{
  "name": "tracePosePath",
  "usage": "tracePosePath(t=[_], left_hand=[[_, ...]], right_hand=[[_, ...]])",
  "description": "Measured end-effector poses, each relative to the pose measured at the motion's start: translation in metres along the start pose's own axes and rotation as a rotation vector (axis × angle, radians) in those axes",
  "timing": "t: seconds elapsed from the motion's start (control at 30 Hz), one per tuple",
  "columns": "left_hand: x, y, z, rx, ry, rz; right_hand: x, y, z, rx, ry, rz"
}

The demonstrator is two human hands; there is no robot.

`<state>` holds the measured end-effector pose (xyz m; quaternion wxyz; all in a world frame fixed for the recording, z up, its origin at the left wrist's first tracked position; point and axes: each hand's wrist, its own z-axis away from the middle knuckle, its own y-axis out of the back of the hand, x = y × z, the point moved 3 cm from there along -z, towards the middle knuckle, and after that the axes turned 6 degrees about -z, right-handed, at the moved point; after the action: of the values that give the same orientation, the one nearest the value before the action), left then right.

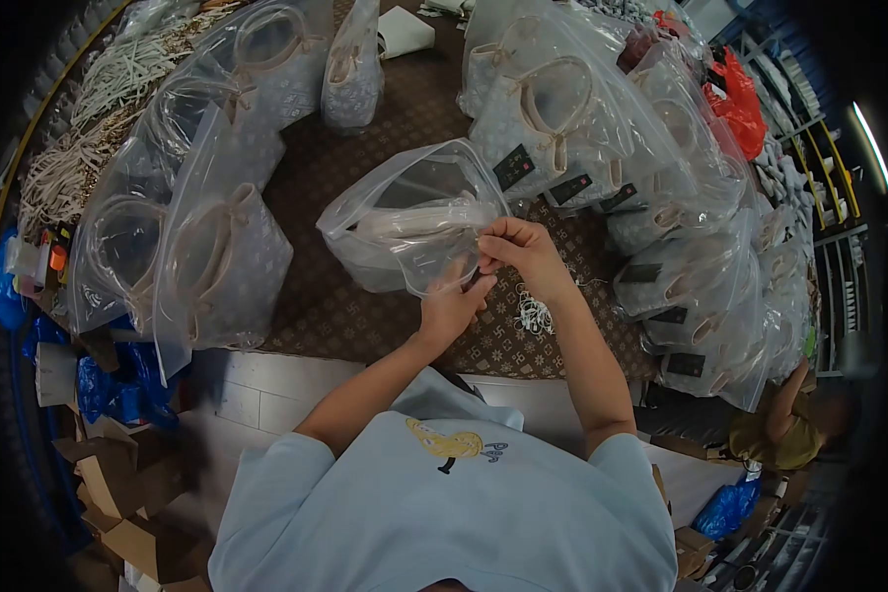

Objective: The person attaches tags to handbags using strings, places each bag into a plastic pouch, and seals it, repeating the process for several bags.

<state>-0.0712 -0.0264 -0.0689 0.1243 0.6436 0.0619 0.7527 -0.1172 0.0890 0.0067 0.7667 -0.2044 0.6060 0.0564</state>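
A clear plastic bag [365, 266] with a pale handbag [424, 219] inside lies on the brown patterned table in front of me, its mouth gaping. My left hand [452, 308] is closed on the bag's near right edge, with fingers partly behind the film. Just above it, my right hand [519, 252] pinches at the same edge, fingertips close to the left ones. Whether a thin string is also between the fingers is too small to tell. Beside my right wrist is a small heap of white string loops [535, 314].
Bagged handbags stand at left [237, 266] and in rows at right [553, 118], several with black tags [513, 168]. Pale straps [89, 148] are piled at far left. Cardboard boxes [118, 483] sit on the floor. Another person [784, 424] is at the lower right.
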Motion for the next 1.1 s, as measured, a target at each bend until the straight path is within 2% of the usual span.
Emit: tracePosePath(t=[0.03, 0.13, 0.27, 0.33, 0.4, 0.43, 0.5, 0.67, 0.73, 0.77, 0.83, 0.87, 0.93, 1.0, 1.1], left_hand=[[0.005, -0.001, -0.004, -0.063, 0.095, 0.164], [0.004, -0.003, -0.009, -0.129, 0.160, 0.111], [0.013, 0.003, -0.003, -0.091, 0.152, 0.144], [0.010, 0.013, 0.000, -0.170, 0.131, 0.082], [0.011, 0.032, 0.005, -0.225, 0.124, 0.071], [0.012, 0.041, 0.009, -0.279, 0.122, 0.060], [0.016, 0.056, 0.013, -0.306, 0.130, 0.095], [0.026, 0.065, 0.016, -0.345, 0.115, 0.213], [0.026, 0.062, 0.016, -0.211, 0.045, 0.303], [0.025, 0.058, 0.017, -0.211, 0.042, 0.300], [0.036, 0.066, 0.023, 0.328, -0.362, -0.289], [0.036, 0.066, 0.020, 0.326, -0.366, -0.293], [0.047, 0.067, 0.017, 0.306, -0.550, -0.330], [0.047, 0.067, 0.015, 0.284, -0.576, -0.343], [0.049, 0.069, 0.013, 0.210, -0.581, -0.338]], right_hand=[[0.000, 0.001, 0.000, -0.001, 0.001, 0.000], [-0.004, 0.005, 0.004, -0.033, -0.001, -0.034], [-0.011, 0.007, 0.007, -0.027, -0.001, 0.055], [-0.016, 0.010, 0.010, -0.008, -0.001, 0.102], [-0.018, 0.015, 0.012, -0.018, -0.043, 0.360], [-0.020, 0.011, 0.014, -0.019, -0.040, 0.355], [-0.025, 0.001, 0.018, 0.013, 0.027, 0.471], [-0.014, -0.012, 0.017, 0.050, 0.154, 0.510], [-0.011, -0.015, 0.016, 0.065, 0.204, 0.541], [-0.010, -0.016, 0.016, 0.079, 0.245, 0.564], [-0.012, -0.016, 0.016, 0.096, 0.290, 0.584], [-0.012, -0.015, 0.015, 0.101, 0.272, 0.598], [-0.011, -0.015, 0.016, 0.110, 0.254, 0.608], [-0.015, -0.016, 0.017, 0.114, 0.318, 0.594], [-0.015, -0.014, 0.018, 0.119, 0.280, 0.605]])
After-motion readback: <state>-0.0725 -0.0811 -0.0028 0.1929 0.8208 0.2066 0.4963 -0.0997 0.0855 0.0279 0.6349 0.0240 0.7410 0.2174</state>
